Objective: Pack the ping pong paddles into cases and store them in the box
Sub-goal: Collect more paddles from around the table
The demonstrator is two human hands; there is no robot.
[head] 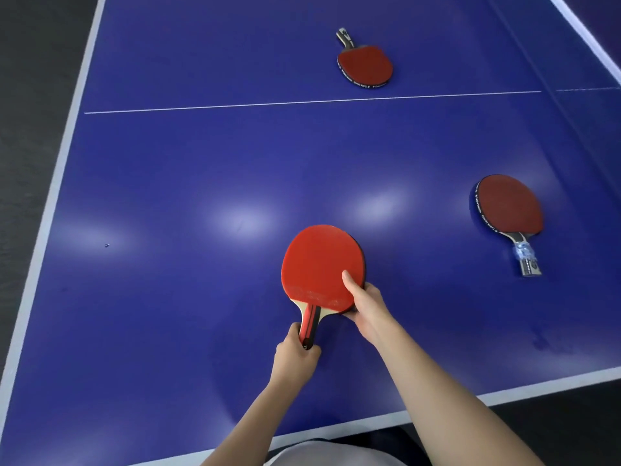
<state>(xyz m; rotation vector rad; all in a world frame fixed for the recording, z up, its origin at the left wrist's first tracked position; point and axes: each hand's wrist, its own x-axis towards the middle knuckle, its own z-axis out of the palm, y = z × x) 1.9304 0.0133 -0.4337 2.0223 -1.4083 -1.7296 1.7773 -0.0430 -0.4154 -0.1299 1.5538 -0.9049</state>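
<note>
Fingers of my left hand (295, 356) curl round the handle of the near paddle (319, 264). My right hand (366, 306) pinches the round part at its lower right edge. The thumb lies flat on the red face and the other fingers are hidden under it. Both arms reach out over the blue table (168, 196). I see a second paddle (509, 206) lying to the right, well apart, and a third paddle (364, 65) far off past the white line (235, 106).

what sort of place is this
Likely a table tennis room: a blue ping pong table with white lines, a far paddle and a right paddle lying on it, and a near paddle held by the left hand and right hand.
</note>
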